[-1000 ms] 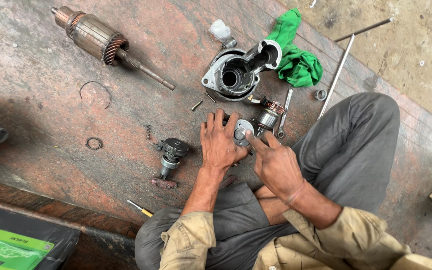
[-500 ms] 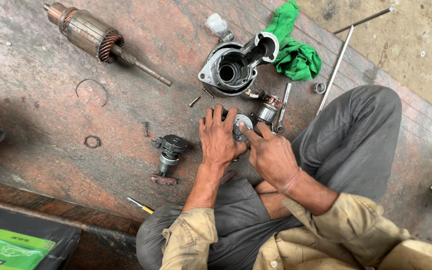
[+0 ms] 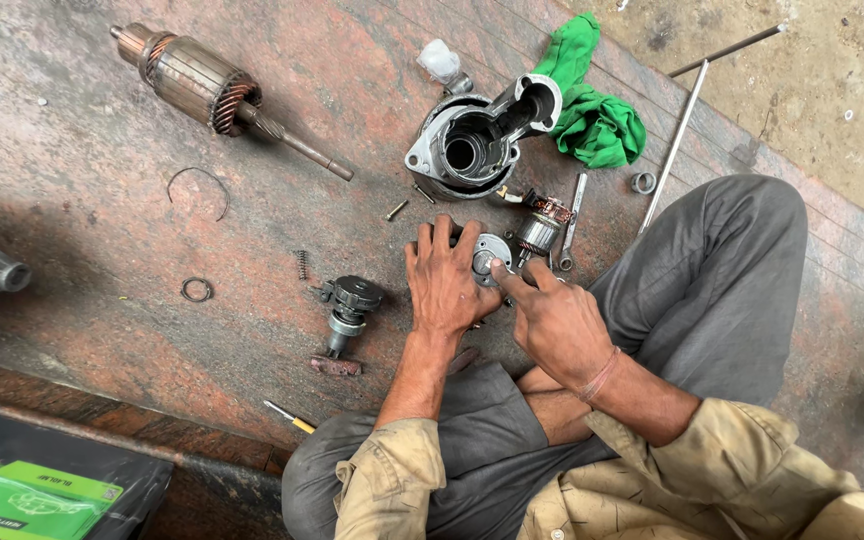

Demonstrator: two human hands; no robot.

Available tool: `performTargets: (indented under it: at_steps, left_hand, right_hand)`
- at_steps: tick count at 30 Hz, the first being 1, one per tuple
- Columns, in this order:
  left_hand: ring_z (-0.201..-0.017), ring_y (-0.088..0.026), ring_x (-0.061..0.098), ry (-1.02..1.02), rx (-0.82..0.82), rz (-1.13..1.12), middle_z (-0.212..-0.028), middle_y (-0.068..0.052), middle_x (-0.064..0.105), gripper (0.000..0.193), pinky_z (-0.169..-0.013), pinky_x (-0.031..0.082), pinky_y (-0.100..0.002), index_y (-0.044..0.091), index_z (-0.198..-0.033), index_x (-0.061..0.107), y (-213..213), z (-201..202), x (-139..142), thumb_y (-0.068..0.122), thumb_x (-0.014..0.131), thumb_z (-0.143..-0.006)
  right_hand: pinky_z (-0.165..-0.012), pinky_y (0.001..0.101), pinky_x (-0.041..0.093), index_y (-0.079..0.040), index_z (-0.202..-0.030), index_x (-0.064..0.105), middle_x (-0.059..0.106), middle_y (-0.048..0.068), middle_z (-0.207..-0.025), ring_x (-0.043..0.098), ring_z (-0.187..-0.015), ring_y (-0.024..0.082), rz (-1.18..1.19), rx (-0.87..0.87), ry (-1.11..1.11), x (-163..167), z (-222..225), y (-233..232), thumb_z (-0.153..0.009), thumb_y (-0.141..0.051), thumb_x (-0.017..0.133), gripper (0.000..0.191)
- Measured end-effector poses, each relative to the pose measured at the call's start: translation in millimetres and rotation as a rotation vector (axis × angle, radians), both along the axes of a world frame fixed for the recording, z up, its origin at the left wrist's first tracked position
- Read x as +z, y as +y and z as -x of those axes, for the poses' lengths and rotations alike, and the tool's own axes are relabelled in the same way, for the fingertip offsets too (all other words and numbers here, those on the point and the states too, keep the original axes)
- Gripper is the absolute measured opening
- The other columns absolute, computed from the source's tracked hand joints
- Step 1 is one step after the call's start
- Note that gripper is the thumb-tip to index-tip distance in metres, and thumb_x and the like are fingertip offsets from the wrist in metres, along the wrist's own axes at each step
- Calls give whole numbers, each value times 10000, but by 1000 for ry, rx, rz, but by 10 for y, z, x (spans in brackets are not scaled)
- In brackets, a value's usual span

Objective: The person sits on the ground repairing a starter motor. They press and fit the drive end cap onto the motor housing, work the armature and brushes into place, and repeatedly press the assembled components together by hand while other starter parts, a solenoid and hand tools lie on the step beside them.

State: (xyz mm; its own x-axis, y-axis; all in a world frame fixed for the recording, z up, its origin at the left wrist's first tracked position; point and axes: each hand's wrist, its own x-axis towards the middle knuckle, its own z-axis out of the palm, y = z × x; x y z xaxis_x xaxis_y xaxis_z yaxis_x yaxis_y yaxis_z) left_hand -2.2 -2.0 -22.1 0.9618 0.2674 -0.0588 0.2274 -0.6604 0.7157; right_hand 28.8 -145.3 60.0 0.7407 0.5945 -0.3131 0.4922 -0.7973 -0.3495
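Round metal cap (image 3: 492, 258) between left hand (image 3: 447, 285), right hand (image 3: 557, 325).

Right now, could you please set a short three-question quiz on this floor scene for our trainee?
1. True or false: the green cloth lies beside the open metal housing.
2. Which touches the small round metal part: A) left hand only, B) right hand only, C) both hands?
3. Fill in: the long armature lies to the ___ of the housing in the picture.

Key: 1 true; 2 C; 3 left.
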Motion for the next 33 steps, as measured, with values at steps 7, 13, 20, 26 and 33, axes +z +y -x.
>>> performTargets:
  at_steps: [7,13,20,26,33]
  left_hand:
    - [-1045,-359,537,-24,22,-14,-1094,-126,550,541,-845,423,-540,121,-1148,647,20,-3,-14,275,807,-656]
    - [-1031,-357,537,-23,15,-19,-1079,-123,551,575,-833,420,-535,124,-1138,645,30,-24,-4,258,806,-603]
    - [-1049,-349,539,-1,7,-37,-1105,-114,553,536,-840,422,-524,142,-1153,644,22,-8,-9,244,796,-649]
    - [-1053,-357,534,-11,26,-46,-1113,-132,553,563,-834,420,-537,138,-1170,643,6,-6,12,251,799,-641]
    - [-1042,-367,535,-26,5,-51,-1122,-149,557,580,-821,417,-543,125,-1152,644,30,-16,27,235,785,-601]
  right_hand:
    - [-580,513,536,-131,-1296,684,615,156,-968,659,-635,401,-42,-23,-38,-37,-2,72,-834,-29,610,479]
    - [-575,518,536,-132,-1316,667,610,162,-967,655,-631,410,-61,-13,-27,-6,-5,41,-831,-19,600,503]
    - [-583,520,528,-124,-1320,651,602,161,-973,657,-662,411,-74,18,-47,-33,-6,55,-839,-35,610,492]
    - [-591,516,536,-130,-1341,637,596,162,-962,656,-645,401,-55,9,5,26,-8,67,-835,-32,599,517]
    - [-569,528,528,-157,-1347,640,604,147,-951,653,-641,411,-54,-2,12,16,3,106,-834,-37,603,528]
